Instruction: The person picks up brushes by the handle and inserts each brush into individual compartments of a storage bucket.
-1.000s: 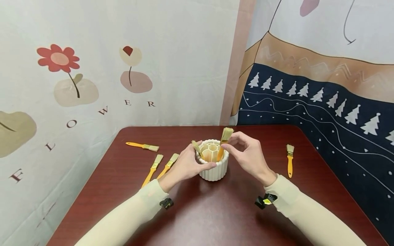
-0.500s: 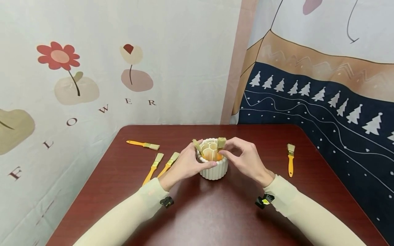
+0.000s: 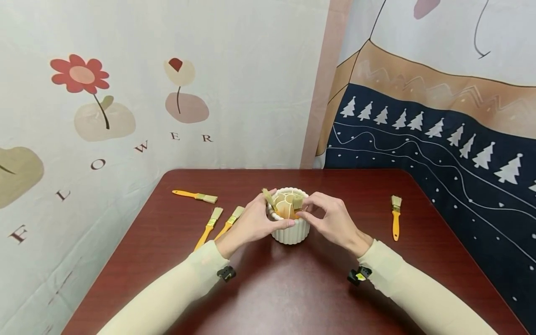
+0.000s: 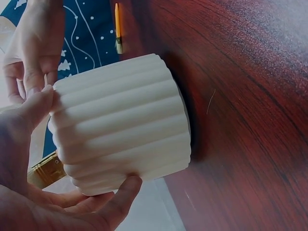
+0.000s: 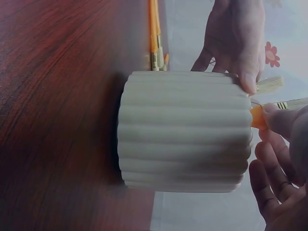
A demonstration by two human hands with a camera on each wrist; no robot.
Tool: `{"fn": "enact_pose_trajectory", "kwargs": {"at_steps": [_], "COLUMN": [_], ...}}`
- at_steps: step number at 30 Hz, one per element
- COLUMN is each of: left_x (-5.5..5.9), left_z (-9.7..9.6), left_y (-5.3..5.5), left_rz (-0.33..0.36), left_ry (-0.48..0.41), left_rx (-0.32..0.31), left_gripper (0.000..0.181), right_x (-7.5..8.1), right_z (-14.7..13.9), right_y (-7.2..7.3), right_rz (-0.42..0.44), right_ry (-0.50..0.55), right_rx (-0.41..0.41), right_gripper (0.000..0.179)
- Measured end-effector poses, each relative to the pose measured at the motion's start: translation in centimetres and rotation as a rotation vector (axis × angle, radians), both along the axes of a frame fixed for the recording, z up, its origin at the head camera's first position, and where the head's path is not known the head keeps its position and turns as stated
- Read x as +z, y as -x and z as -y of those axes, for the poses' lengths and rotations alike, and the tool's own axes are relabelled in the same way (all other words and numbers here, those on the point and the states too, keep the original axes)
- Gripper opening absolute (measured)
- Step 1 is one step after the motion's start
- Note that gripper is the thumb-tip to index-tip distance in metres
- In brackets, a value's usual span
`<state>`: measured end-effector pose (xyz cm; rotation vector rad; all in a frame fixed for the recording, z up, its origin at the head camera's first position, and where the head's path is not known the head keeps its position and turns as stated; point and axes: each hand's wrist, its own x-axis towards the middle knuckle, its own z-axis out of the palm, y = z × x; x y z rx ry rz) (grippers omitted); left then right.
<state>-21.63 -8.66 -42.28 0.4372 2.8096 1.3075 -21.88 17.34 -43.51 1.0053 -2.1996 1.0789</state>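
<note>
A white, ribbed pen holder with rounded compartments inside stands upright on the table. My left hand grips its left side, thumb over the front rim and fingers around the side, as the left wrist view shows. My right hand pinches a paintbrush between thumb and fingers at the right of the holder. Its bristles point up, and most of its orange handle is hidden inside. Another paintbrush leans in a left compartment, bristles up, beside my left fingers.
One paintbrush lies at the back left of the dark red table. Two more, a nearer brush and a neighbouring brush, lie beside my left forearm. On the right lies a single brush. Printed cloths hang behind.
My right hand has lowered the paintbrush deeper into the holder, so its bristles now sit near the rim. The left hand has kept its grip on the holder.
</note>
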Motion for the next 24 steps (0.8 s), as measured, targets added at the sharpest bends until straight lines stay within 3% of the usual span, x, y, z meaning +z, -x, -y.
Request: {"fn": "enact_pose_trajectory", "kwargs": {"at_steps": [13, 24], "left_x": [0.01, -0.06], "left_z": [0.06, 0.15], "left_y": [0.12, 0.24], "left_rz": [0.006, 0.007], "left_ry": [-0.005, -0.009], "left_rx": [-0.014, -0.026], "left_gripper": [0.114, 0.115], "right_x": [-0.62, -0.91], "right_z": [0.21, 0.06], "right_y": [-0.21, -0.23], "right_rz": [-0.048, -0.045], "right_ry": [-0.069, -0.07], "right_rx": [-0.035, -0.012], "right_gripper": [0.028, 0.028]}}
